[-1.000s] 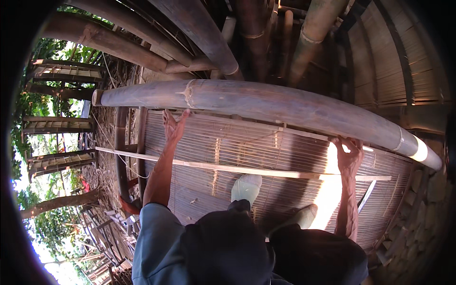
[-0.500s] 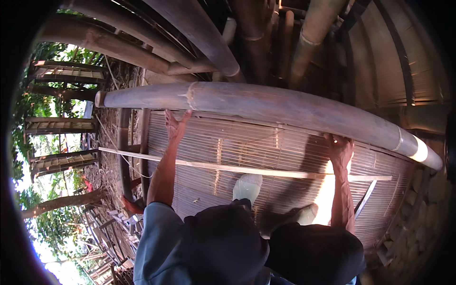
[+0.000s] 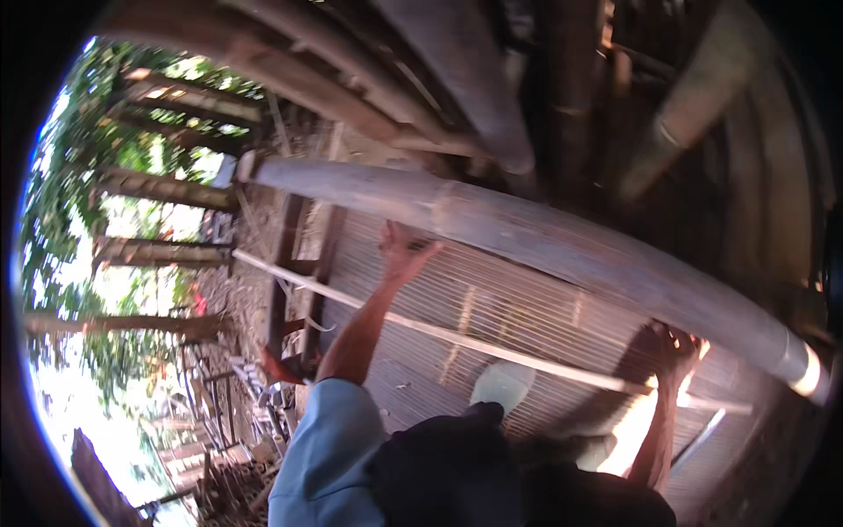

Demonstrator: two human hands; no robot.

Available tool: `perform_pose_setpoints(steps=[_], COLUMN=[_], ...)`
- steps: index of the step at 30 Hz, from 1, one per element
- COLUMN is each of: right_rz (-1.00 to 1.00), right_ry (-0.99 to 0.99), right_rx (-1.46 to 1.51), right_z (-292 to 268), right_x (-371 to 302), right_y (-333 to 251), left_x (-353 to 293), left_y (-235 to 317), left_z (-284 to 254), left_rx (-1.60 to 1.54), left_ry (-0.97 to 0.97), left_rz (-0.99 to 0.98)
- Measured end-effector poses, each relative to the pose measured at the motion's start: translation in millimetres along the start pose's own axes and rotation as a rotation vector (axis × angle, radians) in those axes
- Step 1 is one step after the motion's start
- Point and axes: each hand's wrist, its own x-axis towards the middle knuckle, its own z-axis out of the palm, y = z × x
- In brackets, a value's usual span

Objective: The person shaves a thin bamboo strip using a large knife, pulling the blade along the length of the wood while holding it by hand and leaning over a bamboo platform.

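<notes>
A thick grey-brown bamboo pole runs across in front of me, sloping down toward the right. My left hand is just below its near edge, left of the middle, with fingers and thumb spread and nothing held; whether the fingertips touch the pole cannot be made out. Farther right, my right hand is at the pole's near underside, partly in shadow. Motion blur smears its fingers, so their grip on the pole is unclear. Beneath both arms lies a slatted surface, crossed by a thin pale strip.
More thick bamboo poles lean beyond the long one. Dark frame bars stand at the left, with foliage and wooden posts outside. My pale shoe is on the slats. A short pale stick lies at the right.
The whole view has swung and tilted, so the pole now slopes more steeply down to the right. The left hand's thumb now points away from the pole's edge.
</notes>
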Motion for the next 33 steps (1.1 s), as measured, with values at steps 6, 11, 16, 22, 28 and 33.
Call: perform_pose_setpoints(steps=[6,11,16,22,28,33], right_rz=[0.001,-0.003,-0.018,-0.431,-0.455,-0.439], right_ry=[0.04,-0.083,-0.011,0.066,-0.029,-0.009], right_rx=[-0.269,-0.438,-0.486,-0.658,-0.794,-0.858], right_z=[10.2,-12.9,-12.0,-15.2,-12.3,-15.8], right_x=[14.2,9.4,4.6,-3.7,13.6,15.8], right_y=[-28.3,-61.7,-22.2,-0.5,10.1,19.0], left_x=[-28.0,-38.0,-34.7,-30.2,-26.4,-14.7], left_y=[42.0,62.4,59.7,59.3,35.0,26.4], left_z=[20.6,28.7,34.8,38.6,44.9,41.0], left_rx=[-0.036,-0.231,0.023,-0.062,-0.154,-0.132], left_ry=[0.293,0.188,0.424,0.406,0.273,0.424], left_rz=[0.514,0.321,0.451,0.528,0.401,0.404])
